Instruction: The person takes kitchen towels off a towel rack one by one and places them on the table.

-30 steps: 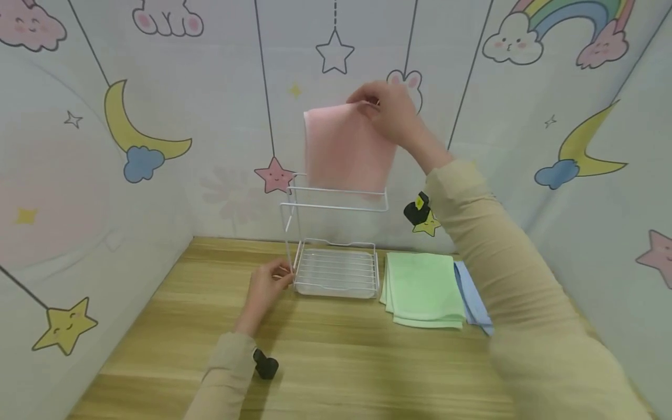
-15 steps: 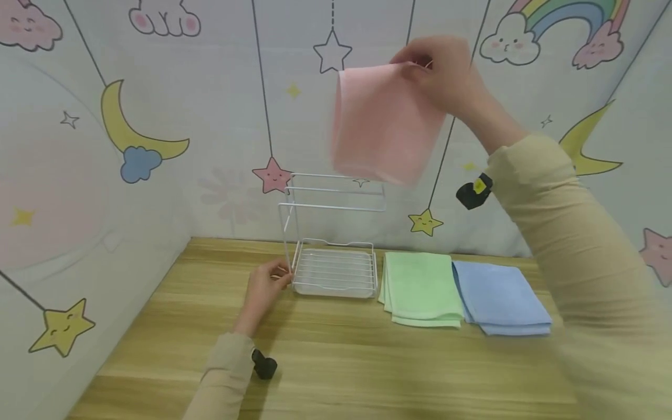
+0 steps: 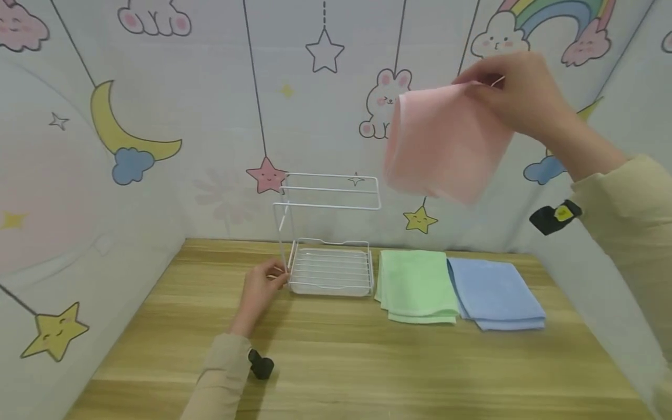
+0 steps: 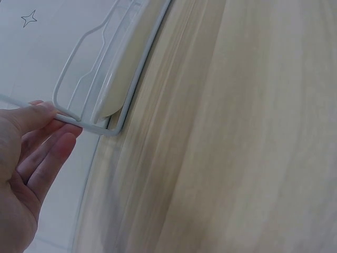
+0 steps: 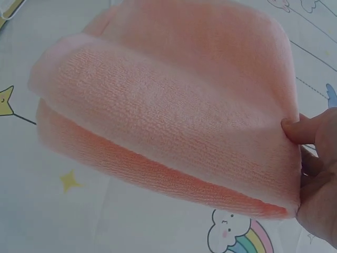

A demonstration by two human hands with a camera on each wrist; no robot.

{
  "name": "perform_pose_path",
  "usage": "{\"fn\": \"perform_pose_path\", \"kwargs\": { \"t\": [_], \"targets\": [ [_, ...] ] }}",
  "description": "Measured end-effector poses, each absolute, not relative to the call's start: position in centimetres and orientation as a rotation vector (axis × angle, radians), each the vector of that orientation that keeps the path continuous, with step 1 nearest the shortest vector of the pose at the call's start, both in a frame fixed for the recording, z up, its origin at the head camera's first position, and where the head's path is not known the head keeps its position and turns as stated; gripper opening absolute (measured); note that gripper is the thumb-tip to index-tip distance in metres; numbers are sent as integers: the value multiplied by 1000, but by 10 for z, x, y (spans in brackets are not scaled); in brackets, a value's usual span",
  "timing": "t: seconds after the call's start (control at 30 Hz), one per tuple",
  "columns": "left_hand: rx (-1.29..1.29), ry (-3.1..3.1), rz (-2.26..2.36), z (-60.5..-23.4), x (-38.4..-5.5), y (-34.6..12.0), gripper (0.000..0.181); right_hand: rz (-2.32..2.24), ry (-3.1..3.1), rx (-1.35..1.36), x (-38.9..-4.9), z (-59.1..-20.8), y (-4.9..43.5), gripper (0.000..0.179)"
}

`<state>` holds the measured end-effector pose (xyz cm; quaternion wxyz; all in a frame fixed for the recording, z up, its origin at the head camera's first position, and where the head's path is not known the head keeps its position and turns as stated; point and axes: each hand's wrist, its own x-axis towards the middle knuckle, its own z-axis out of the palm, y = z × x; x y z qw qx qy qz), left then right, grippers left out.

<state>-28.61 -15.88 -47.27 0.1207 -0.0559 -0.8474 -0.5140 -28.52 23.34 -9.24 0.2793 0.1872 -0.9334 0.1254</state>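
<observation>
High over the table's right side, my right hand (image 3: 525, 96) pinches a folded pink towel (image 3: 446, 143) by its top edge, and the cloth hangs down. In the right wrist view the thumb presses on the towel (image 5: 168, 105), whose folded layers part along the lower side. A white wire rack (image 3: 328, 206) with top rails and a slatted base stands at the back of the table. My left hand (image 3: 262, 291) grips the rack's left upright near its foot. The left wrist view shows the thumb and fingers of that hand (image 4: 31, 147) pinching the white wire (image 4: 89, 126).
Right of the rack a folded green towel (image 3: 417, 286) lies on the wooden table (image 3: 336, 361). A folded blue towel (image 3: 496, 291) lies against its right side. A clear tray (image 3: 331, 286) sits in the rack's base. Walls with cartoon prints enclose the table behind and at both sides.
My right hand has lifted the pink towel off the rack's top rails and carried it to the right. The blue towel has come into full view. The left hand keeps its grip on the rack.
</observation>
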Motion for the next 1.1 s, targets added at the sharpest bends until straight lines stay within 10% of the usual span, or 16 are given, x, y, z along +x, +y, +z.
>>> {"fn": "perform_pose_path", "kwargs": {
  "t": [1.1],
  "targets": [
    [-162, -2511, -1480, -470, -286, -159, 11, 615, -2854, 716, -207, -267, 275, 16]
  ]
}}
